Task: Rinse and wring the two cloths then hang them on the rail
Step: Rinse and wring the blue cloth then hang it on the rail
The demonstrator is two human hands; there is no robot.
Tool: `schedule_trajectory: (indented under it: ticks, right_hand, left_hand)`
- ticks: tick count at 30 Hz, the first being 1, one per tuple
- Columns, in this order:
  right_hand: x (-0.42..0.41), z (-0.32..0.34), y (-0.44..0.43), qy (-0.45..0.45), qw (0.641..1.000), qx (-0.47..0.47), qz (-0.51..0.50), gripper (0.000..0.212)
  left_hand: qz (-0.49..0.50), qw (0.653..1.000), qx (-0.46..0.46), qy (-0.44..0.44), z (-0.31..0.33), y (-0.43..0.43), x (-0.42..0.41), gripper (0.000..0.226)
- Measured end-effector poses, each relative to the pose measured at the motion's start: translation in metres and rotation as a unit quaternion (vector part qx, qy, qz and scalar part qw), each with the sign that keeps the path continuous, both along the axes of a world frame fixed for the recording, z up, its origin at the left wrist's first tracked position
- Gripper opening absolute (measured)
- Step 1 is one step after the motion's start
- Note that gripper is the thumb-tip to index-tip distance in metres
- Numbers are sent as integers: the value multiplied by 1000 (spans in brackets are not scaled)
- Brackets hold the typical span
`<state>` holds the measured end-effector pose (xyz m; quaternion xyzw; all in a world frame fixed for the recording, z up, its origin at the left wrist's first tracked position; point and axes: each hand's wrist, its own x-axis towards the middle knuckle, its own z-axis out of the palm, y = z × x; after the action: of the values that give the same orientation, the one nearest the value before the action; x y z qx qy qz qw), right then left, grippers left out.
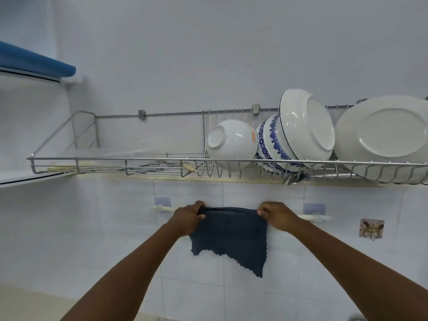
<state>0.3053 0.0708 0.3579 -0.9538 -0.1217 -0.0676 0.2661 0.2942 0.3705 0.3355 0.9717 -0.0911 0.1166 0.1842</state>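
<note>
A dark blue cloth [229,232] hangs draped over a white rail [310,217] fixed to the tiled wall by two adhesive hooks. My left hand [188,216] pinches the cloth's top left corner at the rail. At the top right corner my right hand [276,216] grips it too, and the top edge is stretched between both hands. The cloth's lower edge hangs ragged and uneven. Only one cloth is in view.
Just above the rail a long wire dish rack [129,162] is mounted, holding a white bowl [231,142], a blue-patterned bowl [271,142], a large white bowl [310,126] and a plate [384,137]. A decorated wall hook [371,228] sits right of the rail.
</note>
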Motion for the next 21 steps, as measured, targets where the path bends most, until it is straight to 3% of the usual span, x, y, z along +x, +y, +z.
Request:
schedule_trajectory:
  ticks: [2,3,6,9,12,14,16,18,21]
  right_hand:
    - [7,-10,3,-21,994,-103,-15,19]
    - [10,-14,7,-32,993,-112,-29,20]
    - [9,-19,14,-58,995,-65,-55,26]
    - [9,-17,12,-149,984,-65,-68,24]
    - [6,-12,20,-196,962,-184,-49,16]
    - [4,-10,28,-188,959,-204,-57,19]
    - [4,-8,34,-185,954,-226,-67,20]
    - [5,-7,36,-182,951,-241,-72,21]
    - [6,-5,37,-180,946,-256,-80,25]
  left_hand:
    - [57,998,28,-30,-5,4,9,33]
    - [80,996,8,-29,-10,8,14,36]
    - [123,984,-127,4,-10,16,14,61]
    - [143,962,-214,-88,-1,24,13,68]
    - [154,959,-155,-180,1,28,12,33]
    - [154,977,-47,-142,5,29,8,11]
    - [153,985,1,-76,8,31,6,14]
    - [157,987,-6,-30,11,31,8,20]
    - [183,981,2,-56,10,33,13,25]
